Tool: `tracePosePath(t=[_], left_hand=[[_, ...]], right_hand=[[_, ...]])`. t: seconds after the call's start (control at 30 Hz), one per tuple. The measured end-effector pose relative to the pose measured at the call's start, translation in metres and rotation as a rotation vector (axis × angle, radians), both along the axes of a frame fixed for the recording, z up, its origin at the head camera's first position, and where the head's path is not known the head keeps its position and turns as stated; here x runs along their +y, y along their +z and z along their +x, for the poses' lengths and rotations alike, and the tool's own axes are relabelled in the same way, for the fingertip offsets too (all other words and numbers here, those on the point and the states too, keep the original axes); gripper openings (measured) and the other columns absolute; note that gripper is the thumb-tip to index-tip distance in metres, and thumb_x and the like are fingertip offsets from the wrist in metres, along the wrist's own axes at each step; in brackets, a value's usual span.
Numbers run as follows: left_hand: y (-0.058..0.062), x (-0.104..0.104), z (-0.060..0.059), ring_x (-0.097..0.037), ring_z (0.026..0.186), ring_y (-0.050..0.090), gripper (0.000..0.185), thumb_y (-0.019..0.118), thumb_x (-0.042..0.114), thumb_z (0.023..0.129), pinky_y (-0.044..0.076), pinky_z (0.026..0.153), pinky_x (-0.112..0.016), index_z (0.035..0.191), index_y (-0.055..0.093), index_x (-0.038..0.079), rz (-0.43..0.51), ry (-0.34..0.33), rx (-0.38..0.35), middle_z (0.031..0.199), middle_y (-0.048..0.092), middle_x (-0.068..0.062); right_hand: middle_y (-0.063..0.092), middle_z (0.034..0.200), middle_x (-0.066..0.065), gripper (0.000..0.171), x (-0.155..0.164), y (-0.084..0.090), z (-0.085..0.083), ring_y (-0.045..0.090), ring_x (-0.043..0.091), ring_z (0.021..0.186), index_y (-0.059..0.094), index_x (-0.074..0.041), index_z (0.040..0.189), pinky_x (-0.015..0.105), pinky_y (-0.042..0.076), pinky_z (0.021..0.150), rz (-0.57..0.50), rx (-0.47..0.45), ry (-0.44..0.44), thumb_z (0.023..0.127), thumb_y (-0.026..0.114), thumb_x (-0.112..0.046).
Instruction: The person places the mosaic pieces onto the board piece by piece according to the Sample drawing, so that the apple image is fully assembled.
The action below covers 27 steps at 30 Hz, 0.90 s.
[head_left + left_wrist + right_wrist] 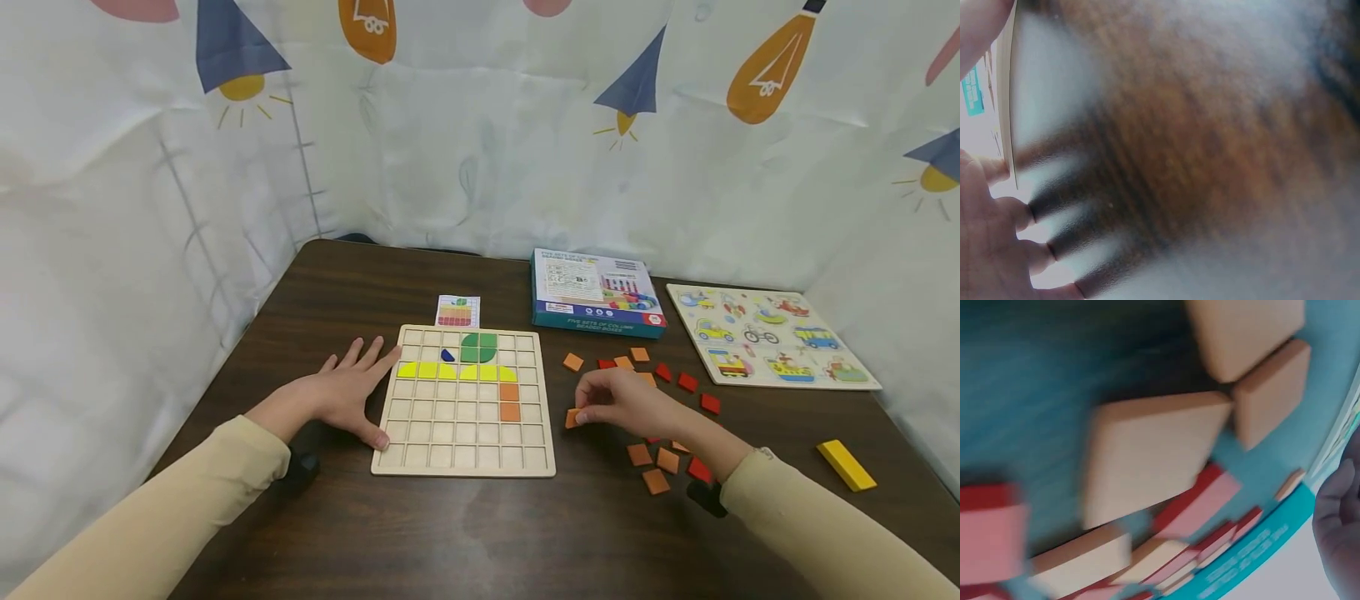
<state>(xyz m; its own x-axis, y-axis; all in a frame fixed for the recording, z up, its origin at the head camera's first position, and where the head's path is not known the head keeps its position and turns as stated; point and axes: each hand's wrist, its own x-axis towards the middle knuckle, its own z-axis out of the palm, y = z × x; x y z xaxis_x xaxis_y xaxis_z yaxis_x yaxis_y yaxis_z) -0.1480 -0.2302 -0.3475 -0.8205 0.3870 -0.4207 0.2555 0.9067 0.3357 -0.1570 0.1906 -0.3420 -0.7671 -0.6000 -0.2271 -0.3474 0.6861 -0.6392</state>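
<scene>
A wooden grid board (457, 457) lies on the dark table. In its cells sit green quarter-round pieces (478, 348), a row of yellow curved pieces (447, 371), a small dark blue piece (447, 356) and two orange squares (510, 402). At the board's left edge my left hand (337, 396) rests with fingers spread, thumb and index finger touching the wood. Just right of the board, my right hand (618, 400) pinches an orange square tile (572, 418) between thumb and fingertips. The right wrist view shows loose tiles (1154, 456), with the held one hidden.
Loose orange tiles (656, 482) and red tiles (709, 403) lie scattered around my right hand. A small pattern card (459, 311) sits behind the board. Farther back are a blue box (596, 292) and a picture puzzle (772, 337). A yellow block (846, 465) lies at right.
</scene>
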Motion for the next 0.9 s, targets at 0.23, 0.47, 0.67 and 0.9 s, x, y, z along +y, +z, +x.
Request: tracePosePath(t=[0.23,0.47,0.67,0.9], left_hand=[[0.000,0.000,-0.001,-0.060,0.152,-0.005,0.143,0.088,0.065,0.062,0.006,0.113,-0.081,0.165,0.008,0.006,-0.001,0.001,-0.003,0.169,-0.002,-0.032],[-0.001,0.001,-0.002,-0.059,0.153,-0.005,0.142,0.088,0.065,0.063,0.006,0.114,-0.081,0.165,0.008,0.007,-0.003,0.002,-0.007,0.169,-0.002,-0.031],[-0.001,0.001,-0.003,-0.058,0.153,-0.006,0.142,0.088,0.065,0.063,0.005,0.115,-0.080,0.165,0.007,0.008,-0.004,0.008,-0.015,0.169,-0.003,-0.030],[-0.001,0.001,-0.003,-0.057,0.154,-0.007,0.142,0.088,0.065,0.063,0.005,0.115,-0.080,0.165,0.006,0.008,-0.011,0.012,-0.018,0.169,-0.003,-0.030]], right_hand=[[0.068,0.089,-0.004,0.005,-0.045,0.001,-0.018,0.056,0.015,0.082,0.070,-0.016,0.094,0.028,0.048,0.074,-0.005,0.050,-0.060,0.095,0.074,-0.019],[0.070,0.088,-0.001,0.006,-0.081,0.000,-0.034,0.057,0.016,0.082,0.074,-0.013,0.096,0.029,0.048,0.073,-0.035,0.013,-0.068,0.095,0.074,-0.018],[0.072,0.085,-0.002,0.008,-0.100,-0.003,-0.043,0.058,0.014,0.080,0.077,-0.012,0.095,0.027,0.048,0.072,-0.035,0.008,-0.049,0.095,0.074,-0.019],[0.071,0.081,-0.002,0.008,-0.111,-0.007,-0.046,0.057,0.014,0.078,0.078,-0.012,0.093,0.025,0.049,0.072,-0.001,0.001,-0.024,0.094,0.076,-0.020]])
